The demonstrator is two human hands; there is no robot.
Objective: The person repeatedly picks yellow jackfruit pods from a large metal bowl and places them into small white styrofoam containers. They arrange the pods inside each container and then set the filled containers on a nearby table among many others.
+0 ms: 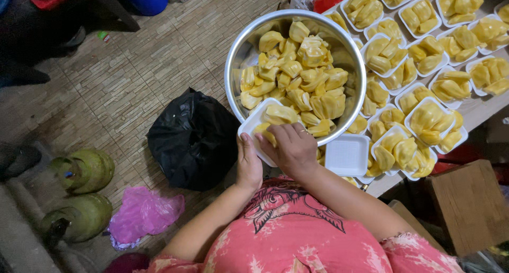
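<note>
Left hand (248,164) cupped under the near edge of a shallow white foam tray (253,125), thumb along its rim; right hand (290,145) curled palm-down, fingers closed on glossy yellow jackfruit bulbs (279,115) inside that tray. Just behind, touching the tray's far edge, a wide round shiny steel basin (236,66) heaped with more smooth, waxy yellow bulbs. Beside it on the table (477,111), one empty square white foam tray (347,155) and many like trays filled with fruit (429,119); on the tiled floor (132,66), a crumpled black plastic bag (193,140), a pink plastic bag (143,214) and two green gas cylinders (85,169).
</note>
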